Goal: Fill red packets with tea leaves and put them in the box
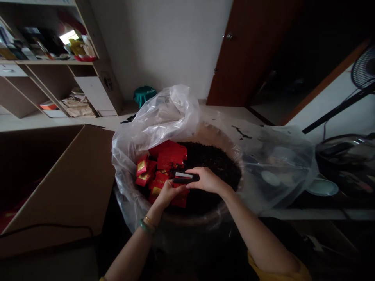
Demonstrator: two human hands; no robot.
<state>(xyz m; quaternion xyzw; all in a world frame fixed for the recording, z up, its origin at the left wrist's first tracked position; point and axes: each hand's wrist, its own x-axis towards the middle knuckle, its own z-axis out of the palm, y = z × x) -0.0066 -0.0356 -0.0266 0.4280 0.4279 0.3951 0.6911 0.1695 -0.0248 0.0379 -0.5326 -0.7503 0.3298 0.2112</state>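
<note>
Both my hands are closed on a small black box-like object [185, 180] with a white strip along it; its exact kind is too dark to make out. My left hand [170, 192] grips its left end, while my right hand [206, 180] pinches the right end between thumb and fingers. Right below is a wide round tub [215, 134] lined with a clear plastic bag [158, 117]. Dark loose leaves, like tea [213, 158], fill it. Red packets with gold labels [158, 179] and some flat red pouches [171, 156] lie on the leaves at the left.
An open cardboard box [84, 168] with red items inside stands at the left. To the right, clear plastic [275, 160] spreads toward a shallow dish [322, 187] and a black fan [365, 68]. Shelves [99, 86], a green stool [144, 94] and a brown door [243, 58] are behind.
</note>
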